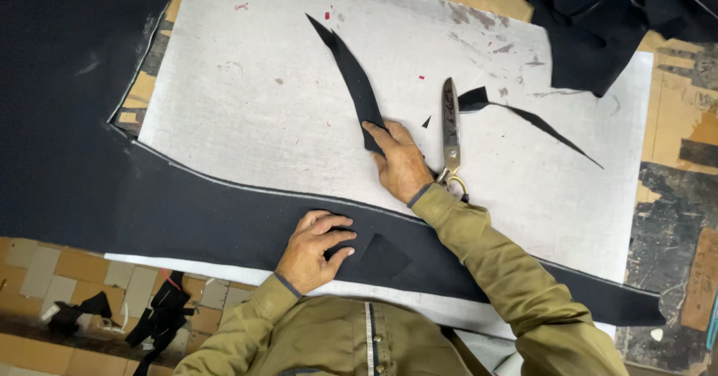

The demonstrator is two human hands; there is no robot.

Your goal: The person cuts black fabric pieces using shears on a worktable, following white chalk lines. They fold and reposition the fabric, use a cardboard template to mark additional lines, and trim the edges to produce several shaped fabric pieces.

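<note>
My left hand (314,245) rests flat on a wide band of black fabric (187,211) near the table's front edge, fingers spread beside a small dark diamond-shaped patch (383,258). My right hand (400,163) reaches forward and presses its fingertips on the lower end of a long curved black fabric strip (351,77) lying on the grey felt table cover (247,99). A pair of scissors (450,125) lies shut just right of that hand, untouched.
A thin black offcut (523,114) trails right of the scissors. More black cloth (598,17) is heaped at the back right. A measuring tape (369,338) hangs on my chest. Fabric scraps (153,316) lie on the tiled floor at left.
</note>
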